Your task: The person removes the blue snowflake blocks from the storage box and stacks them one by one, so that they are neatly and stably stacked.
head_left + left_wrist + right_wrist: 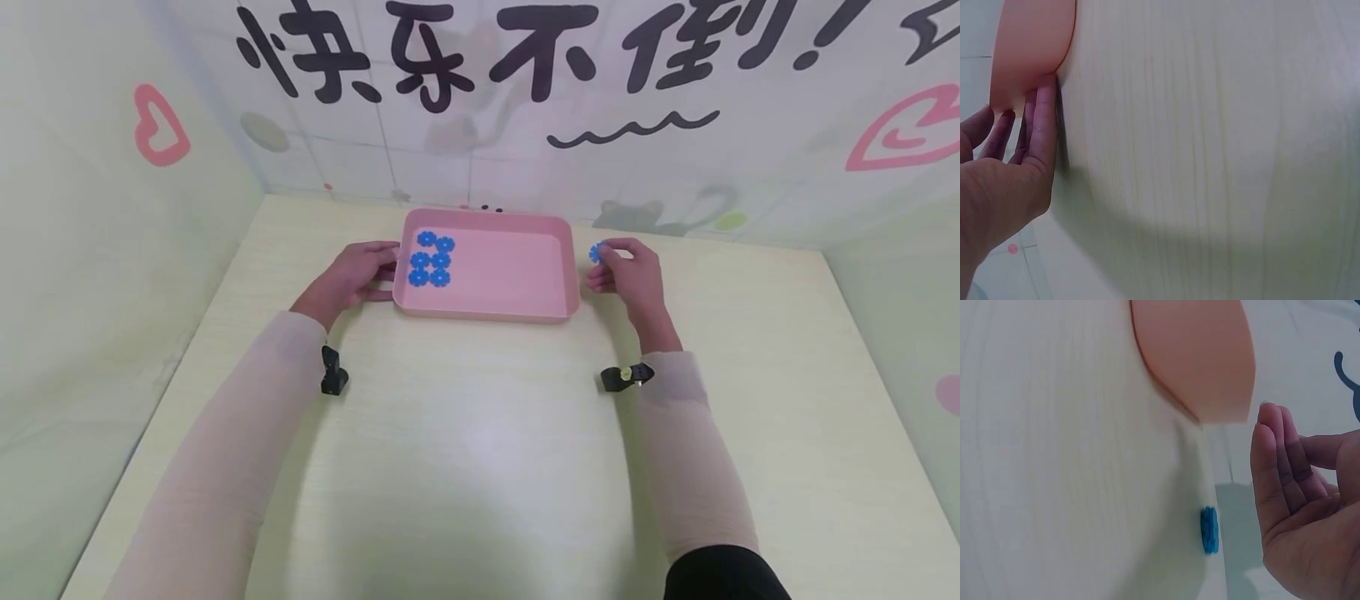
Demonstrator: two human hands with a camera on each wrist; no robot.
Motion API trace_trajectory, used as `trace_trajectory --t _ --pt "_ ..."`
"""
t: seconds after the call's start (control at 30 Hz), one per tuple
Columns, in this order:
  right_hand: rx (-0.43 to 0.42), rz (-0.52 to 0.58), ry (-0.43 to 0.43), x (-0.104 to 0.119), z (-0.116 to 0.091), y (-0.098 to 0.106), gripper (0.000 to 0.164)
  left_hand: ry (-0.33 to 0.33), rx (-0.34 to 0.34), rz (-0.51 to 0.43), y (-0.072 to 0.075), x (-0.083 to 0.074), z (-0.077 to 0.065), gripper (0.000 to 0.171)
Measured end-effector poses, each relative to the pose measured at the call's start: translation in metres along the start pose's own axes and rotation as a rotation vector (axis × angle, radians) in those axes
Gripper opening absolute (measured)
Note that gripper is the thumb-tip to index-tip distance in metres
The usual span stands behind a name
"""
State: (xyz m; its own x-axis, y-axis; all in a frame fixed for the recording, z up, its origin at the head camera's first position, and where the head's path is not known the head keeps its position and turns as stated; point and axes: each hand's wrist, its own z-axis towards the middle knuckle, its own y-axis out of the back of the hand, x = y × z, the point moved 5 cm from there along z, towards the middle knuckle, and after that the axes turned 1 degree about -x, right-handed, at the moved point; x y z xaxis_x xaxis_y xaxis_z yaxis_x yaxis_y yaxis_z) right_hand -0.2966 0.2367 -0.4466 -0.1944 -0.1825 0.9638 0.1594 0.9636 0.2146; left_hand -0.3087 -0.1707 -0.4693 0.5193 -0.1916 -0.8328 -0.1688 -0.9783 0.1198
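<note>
A shallow pink tray [495, 275] rests near the back of the table, with several blue flower-shaped pieces [440, 261] lying flat in its left part. My left hand [363, 275] holds the tray's left end; in the left wrist view its fingertips reach the tray wall [1032, 50]. Just right of the tray, my right hand [633, 271] pinches another blue flower-shaped piece [596, 252] between thumb and forefinger. In the right wrist view the other fingers hide this pinch. There, a blue stack of thin layers [1210, 530] sits on the table, apart from the hand.
A pale wood-grain table [480, 417] stretches in front of the tray. Printed fabric walls [487, 142] stand behind it and at both sides. Each wrist carries a small black camera [333, 372].
</note>
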Motion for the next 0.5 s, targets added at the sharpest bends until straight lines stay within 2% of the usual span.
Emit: trace_trajectory --t 0.33,0.5 --pt "-0.024 0.006 -0.044 -0.015 0.002 0.028 0.031 -0.019 0.004 -0.004 0.0 -0.001 -0.003 0.043" --pt "-0.011 -0.054 -0.075 -0.023 0.006 0.034 0.036 -0.016 0.001 0.0 0.0 -0.001 -0.004 0.043"
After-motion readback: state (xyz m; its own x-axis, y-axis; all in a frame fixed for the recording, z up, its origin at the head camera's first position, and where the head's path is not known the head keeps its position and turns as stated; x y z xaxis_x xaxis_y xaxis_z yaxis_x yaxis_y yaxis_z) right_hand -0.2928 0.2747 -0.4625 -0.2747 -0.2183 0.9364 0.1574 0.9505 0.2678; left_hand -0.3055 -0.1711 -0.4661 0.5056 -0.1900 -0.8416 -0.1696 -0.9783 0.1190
